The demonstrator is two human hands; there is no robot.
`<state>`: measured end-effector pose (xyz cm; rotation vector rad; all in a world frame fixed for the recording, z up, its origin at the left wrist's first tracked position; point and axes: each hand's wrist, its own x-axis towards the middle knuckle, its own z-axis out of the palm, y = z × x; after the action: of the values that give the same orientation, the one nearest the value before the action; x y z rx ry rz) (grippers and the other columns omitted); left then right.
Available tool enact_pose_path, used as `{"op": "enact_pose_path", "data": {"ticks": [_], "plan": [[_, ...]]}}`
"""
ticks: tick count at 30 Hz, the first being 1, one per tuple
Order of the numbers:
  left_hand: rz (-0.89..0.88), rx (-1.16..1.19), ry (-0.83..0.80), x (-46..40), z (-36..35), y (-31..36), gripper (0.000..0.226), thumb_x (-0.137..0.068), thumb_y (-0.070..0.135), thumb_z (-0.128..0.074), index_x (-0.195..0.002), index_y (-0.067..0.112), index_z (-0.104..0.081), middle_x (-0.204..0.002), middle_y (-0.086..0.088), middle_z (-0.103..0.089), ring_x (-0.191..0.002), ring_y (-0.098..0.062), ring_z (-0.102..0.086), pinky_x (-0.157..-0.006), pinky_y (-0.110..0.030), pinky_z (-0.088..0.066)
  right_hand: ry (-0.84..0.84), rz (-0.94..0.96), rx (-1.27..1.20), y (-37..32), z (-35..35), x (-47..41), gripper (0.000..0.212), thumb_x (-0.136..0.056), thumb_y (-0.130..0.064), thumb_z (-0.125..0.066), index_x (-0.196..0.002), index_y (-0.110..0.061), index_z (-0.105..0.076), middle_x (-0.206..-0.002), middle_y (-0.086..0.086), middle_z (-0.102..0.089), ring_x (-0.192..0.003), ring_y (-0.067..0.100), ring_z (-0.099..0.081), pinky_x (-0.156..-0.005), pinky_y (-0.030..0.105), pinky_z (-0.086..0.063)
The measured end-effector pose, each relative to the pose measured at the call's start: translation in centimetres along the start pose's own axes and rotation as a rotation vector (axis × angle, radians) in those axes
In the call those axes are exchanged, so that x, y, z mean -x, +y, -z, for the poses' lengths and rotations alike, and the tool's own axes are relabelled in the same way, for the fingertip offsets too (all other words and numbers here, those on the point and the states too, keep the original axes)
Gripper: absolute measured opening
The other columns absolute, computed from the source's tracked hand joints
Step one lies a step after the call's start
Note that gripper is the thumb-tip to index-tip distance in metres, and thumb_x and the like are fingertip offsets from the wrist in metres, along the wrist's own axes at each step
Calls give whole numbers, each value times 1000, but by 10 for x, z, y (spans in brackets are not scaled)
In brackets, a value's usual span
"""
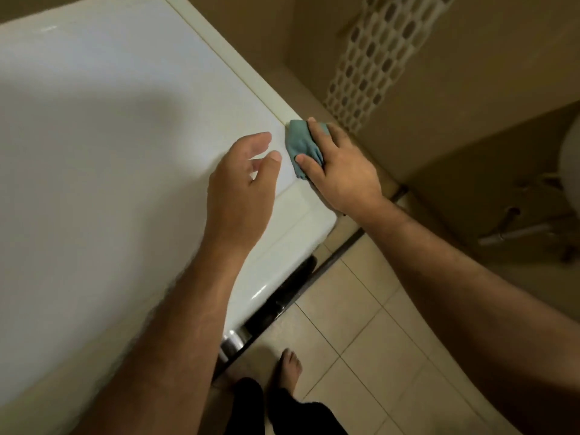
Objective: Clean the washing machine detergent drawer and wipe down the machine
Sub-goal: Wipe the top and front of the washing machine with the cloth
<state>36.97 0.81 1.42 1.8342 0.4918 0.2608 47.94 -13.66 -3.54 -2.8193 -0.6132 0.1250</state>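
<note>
The white washing machine [110,136] fills the left of the view, seen from above. A teal cloth [298,146] lies bunched at the right edge of its top, near the front corner. My right hand [339,171] presses down on the cloth with the fingers spread over it. Just left of the cloth, my left hand [241,183] hovers over the machine's top with loosely curved fingers that hold nothing. The detergent drawer is not in view.
Beige floor tiles [361,340] lie right of the machine, with my bare foot [290,368] below. A white perforated panel [373,61] leans on the wall behind. Grey pipes [514,230] and a white rounded fixture [569,164] sit at the far right.
</note>
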Motion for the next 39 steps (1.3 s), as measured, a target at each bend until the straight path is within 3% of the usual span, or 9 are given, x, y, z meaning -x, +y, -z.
{"op": "enact_pose_path", "data": {"ticks": [4,9,15,30,39], "plan": [[3,35,45,24,12,-10,32,-98,30,-51,-129,24,-59,-128,10,-62,-110,-4,-61,-91,-39,-57,111,-48,102,-13,-7,26,59,-101,-51,-28,-155,-30,-21,-162,11,-17,-147,31,-21,-118,46,-23],[23,136,177,47,29,-21,26,-95,27,-56,-119,20,-63,-116,4,-67,-106,-9,-64,-93,-43,-56,154,-24,70,-43,-20,60,57,-100,-47,-31,-152,-25,-31,-163,13,-13,-150,32,-9,-121,45,-6],[6,207,328,79,52,-21,19,-92,29,-53,-108,28,-64,-109,8,-69,-100,-11,-67,-64,-21,-52,92,146,63,-100,-31,110,58,-99,-51,-32,-151,-25,-33,-162,14,-15,-149,34,-10,-121,51,-9],[66,157,536,173,142,-63,18,-92,29,-51,-103,32,-65,-106,10,-70,-99,-13,-67,-70,-23,-54,41,350,60,-192,-61,177,57,-98,-52,-31,-149,-27,-36,-161,13,-21,-148,34,-15,-120,49,-9],[-22,99,486,195,160,-87,17,-94,27,-51,-105,31,-64,-107,7,-71,-100,-12,-68,-76,-28,-57,144,478,-65,-225,-84,226,53,-97,-50,-40,-144,-26,-48,-156,14,-33,-145,34,-25,-119,50,-14]]}}
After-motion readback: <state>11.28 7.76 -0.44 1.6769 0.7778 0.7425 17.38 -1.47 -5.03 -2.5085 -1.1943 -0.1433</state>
